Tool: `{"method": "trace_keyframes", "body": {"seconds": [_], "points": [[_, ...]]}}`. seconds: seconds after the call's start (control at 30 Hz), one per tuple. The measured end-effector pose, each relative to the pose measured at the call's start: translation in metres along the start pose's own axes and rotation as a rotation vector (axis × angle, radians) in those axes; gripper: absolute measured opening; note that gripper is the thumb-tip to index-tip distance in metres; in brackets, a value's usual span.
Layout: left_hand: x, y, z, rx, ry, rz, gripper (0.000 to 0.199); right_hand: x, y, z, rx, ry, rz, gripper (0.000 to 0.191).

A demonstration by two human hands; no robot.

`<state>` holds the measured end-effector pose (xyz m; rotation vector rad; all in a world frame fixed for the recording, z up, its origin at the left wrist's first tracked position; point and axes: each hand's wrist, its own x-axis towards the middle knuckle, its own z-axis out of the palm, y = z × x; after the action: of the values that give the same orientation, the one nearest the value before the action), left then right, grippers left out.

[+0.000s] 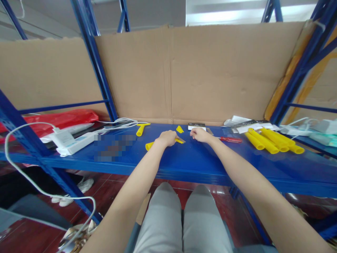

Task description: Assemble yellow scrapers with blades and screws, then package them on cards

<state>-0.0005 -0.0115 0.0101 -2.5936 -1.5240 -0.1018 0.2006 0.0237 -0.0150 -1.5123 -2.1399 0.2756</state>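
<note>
My left hand (167,138) is closed around a yellow-handled scraper (149,146) lying low over the blue shelf. The round handle end sticks out to the left of the hand, and a yellow head with a thin metal edge shows on the right. Just right of it, my right hand (199,135) is closed with its fingertips pinched together; anything between them is too small to make out. A small yellow piece (179,129) lies behind and between both hands. Beside my right wrist is a red-handled screwdriver (231,140), its shaft partly behind the forearm.
Yellow tubes (276,140) lie at right before flat packets (252,125). A black-and-white packet (197,127) is behind my right hand. A T-shaped yellow tool (141,129) and white power strip (79,144) are at left. Cardboard (210,70) walls the back.
</note>
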Motion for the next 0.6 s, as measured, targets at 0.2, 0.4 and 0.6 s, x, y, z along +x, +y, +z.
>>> {"method": "trace_keyframes", "body": {"seconds": [0.2, 0.4, 0.6], "points": [[0.002, -0.002, 0.002, 0.014, 0.016, -0.016, 0.037, 0.022, -0.008, 0.001, -0.201, 0.039, -0.004, 0.017], [0.004, -0.002, 0.005, -0.007, 0.057, -0.059, 0.031, 0.047, -0.023, 0.0, -0.303, -0.011, 0.095, 0.02], [0.004, 0.001, 0.005, -0.039, 0.046, -0.058, 0.031, 0.057, -0.027, 0.017, -0.374, -0.023, 0.152, 0.026]]}}
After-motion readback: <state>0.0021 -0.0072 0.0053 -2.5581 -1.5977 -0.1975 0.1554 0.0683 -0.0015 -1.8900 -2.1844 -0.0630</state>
